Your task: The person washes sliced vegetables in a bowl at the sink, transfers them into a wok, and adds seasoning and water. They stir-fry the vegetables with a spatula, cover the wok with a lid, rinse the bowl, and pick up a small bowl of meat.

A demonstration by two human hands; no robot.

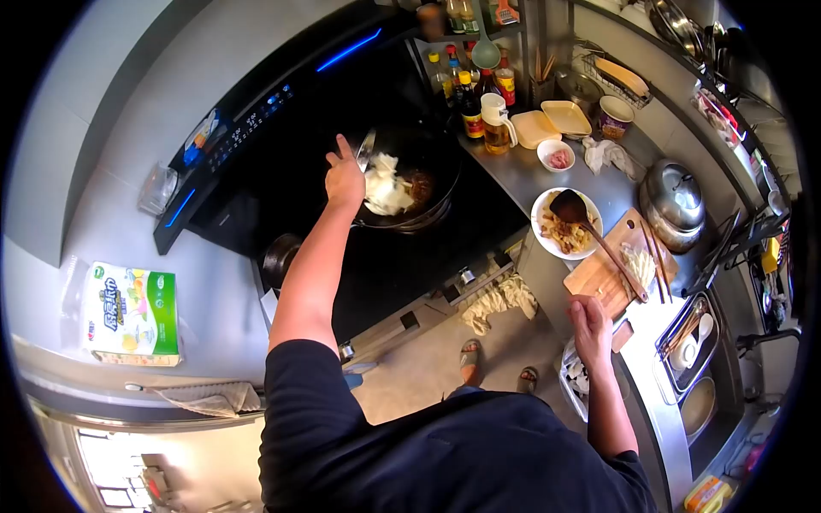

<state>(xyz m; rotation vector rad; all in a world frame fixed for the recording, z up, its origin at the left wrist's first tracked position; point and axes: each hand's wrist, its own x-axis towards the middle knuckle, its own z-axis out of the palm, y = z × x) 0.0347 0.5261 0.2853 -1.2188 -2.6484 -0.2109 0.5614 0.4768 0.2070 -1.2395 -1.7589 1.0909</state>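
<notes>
Head: left hand (345, 179) at wok (442, 164) rim, right hand (591, 327) by board (590, 280) edge.

Counted up, 1 left hand (345, 181) and 1 right hand (592, 327) make 2 in all. There is 1 wok (439, 156). The surface (513, 177) carries 1 white plate (538, 224), 1 small white bowl (556, 168), 1 cutting board (594, 280), 1 dark spatula (568, 206), 1 domed steel pot (676, 190), 1 jug (496, 132) and 2 beige trays (536, 130). On the board rest 2 chopsticks (659, 256). Further counts: 1 green ladle (485, 56), 1 paper-towel pack (132, 312), 2 sandals (469, 349).
</notes>
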